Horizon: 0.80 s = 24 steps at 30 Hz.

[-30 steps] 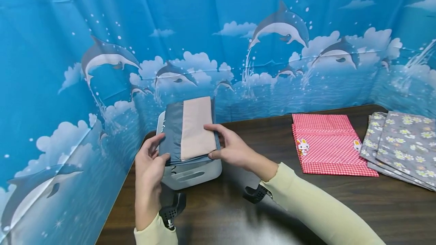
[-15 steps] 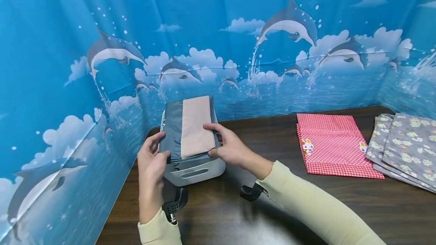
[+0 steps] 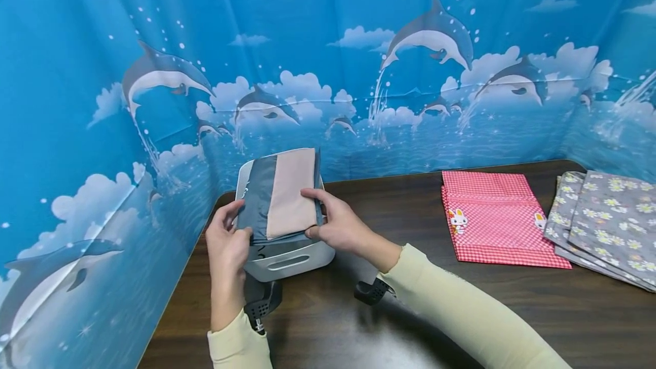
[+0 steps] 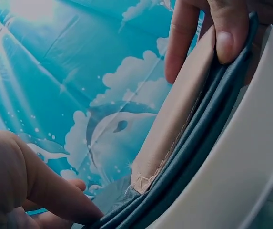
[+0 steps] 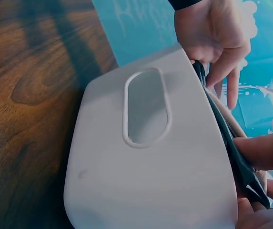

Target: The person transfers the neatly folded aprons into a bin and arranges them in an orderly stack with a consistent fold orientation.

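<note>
A folded slate-blue cloth with a beige band (image 3: 292, 192) lies across the top of a white plastic basket (image 3: 318, 255). My left hand (image 3: 228, 249) pinches its left edge, near the front corner. On the opposite side my right hand (image 3: 340, 224) grips the cloth, the forefinger over the beige part and the thumb at the near corner. In the left wrist view the stacked layers of the cloth (image 4: 184, 138) run close along the basket's rim (image 4: 241, 143). The right wrist view shows the basket's end wall with an oval handle hole (image 5: 148, 107). The basket's inside is mostly hidden.
A folded red gingham cloth with rabbit patches (image 3: 497, 221) lies on the dark wooden table (image 3: 400, 323), right of the basket. Beyond it is a stack of grey daisy-print cloths (image 3: 615, 221). A blue dolphin-print curtain (image 3: 318, 33) stands behind the table and along its left.
The folded cloth has shifted slightly left over the basket, and more of the rim shows at the back left. Both hands keep their hold. The head view has shifted a little.
</note>
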### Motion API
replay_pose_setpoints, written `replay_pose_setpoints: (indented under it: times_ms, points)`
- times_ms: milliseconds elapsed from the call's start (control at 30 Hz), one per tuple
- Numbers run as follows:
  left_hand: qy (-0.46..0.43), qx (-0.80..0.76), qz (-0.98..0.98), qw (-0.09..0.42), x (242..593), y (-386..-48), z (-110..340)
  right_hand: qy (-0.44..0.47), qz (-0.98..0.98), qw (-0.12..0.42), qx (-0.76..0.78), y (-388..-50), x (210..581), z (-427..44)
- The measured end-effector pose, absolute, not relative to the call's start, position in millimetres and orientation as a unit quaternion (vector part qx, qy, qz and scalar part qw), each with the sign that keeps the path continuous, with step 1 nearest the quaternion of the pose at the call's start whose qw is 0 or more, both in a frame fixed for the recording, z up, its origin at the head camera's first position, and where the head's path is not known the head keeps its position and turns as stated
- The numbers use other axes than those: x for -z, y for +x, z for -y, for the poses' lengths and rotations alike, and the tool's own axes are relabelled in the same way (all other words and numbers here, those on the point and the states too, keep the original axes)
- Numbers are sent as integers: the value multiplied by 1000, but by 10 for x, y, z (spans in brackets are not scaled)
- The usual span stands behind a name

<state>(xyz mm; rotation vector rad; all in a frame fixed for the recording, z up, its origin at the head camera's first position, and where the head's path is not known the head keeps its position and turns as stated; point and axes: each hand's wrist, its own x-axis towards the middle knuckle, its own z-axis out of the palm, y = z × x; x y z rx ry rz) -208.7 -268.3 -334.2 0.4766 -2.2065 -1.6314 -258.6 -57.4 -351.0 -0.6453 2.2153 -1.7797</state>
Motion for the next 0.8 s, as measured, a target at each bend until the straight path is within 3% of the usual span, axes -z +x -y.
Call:
replay_pose_setpoints:
  times_ms: [233,500,800]
  points:
    - [171,566,782,199,3360,-2095,2708,-228,-767,104,591,-2579,3498,596]
    - [135,582,749,285,3430,-2139,2679,-218,-764,105,598,-2602,3473,642]
    - [128,578,758,274,3504,-2187,2676,-228,-790,76,564,-2604,3536,655]
